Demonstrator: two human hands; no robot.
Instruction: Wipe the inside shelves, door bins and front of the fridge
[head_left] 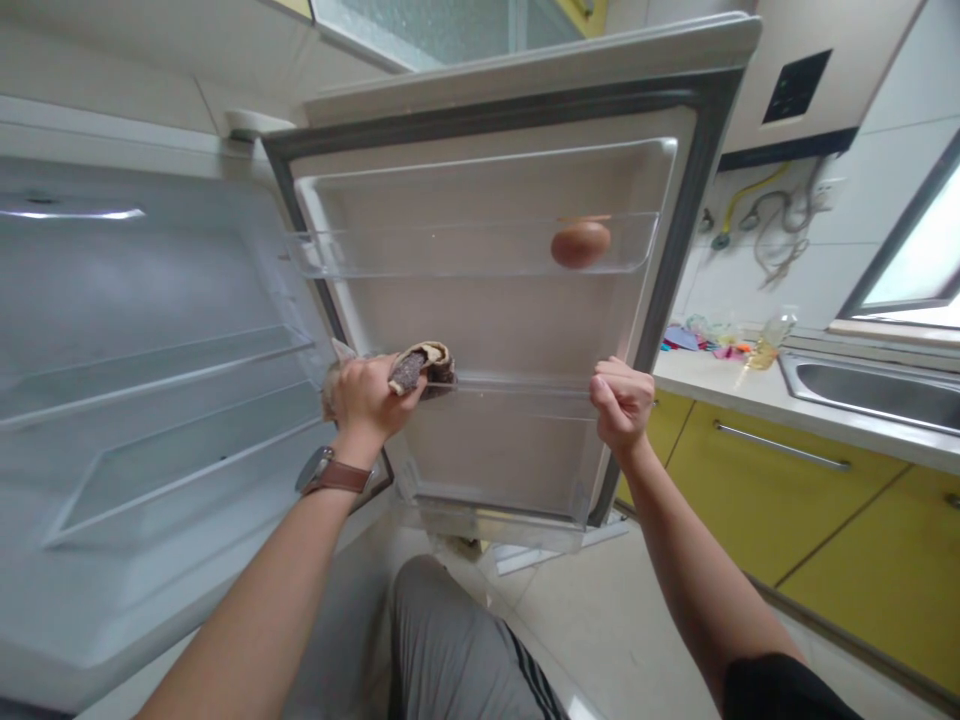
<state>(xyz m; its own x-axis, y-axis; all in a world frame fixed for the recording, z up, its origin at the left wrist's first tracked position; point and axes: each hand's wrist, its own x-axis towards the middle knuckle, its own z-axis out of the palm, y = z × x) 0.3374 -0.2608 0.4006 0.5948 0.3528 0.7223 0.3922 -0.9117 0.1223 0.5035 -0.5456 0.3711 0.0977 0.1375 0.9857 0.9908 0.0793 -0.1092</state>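
Note:
The fridge door [495,330] stands open in front of me. My left hand [367,395] is closed on a brown cloth [421,366] pressed against the rim of the clear lower door shelf [517,385]. My right hand [621,400] is closed around the right end of that same shelf rim, at the door's grey edge. A single brown egg [580,243] lies in the clear upper door shelf [472,250], toward its right end. A brown-strapped watch [330,472] sits on my left wrist.
The open fridge interior [142,400] with bare glass shelves fills the left. On the right are yellow cabinets [787,480], a white counter [720,375] with a bottle [769,345] and colourful scraps, and a steel sink [877,392]. My grey trouser leg [450,650] is below.

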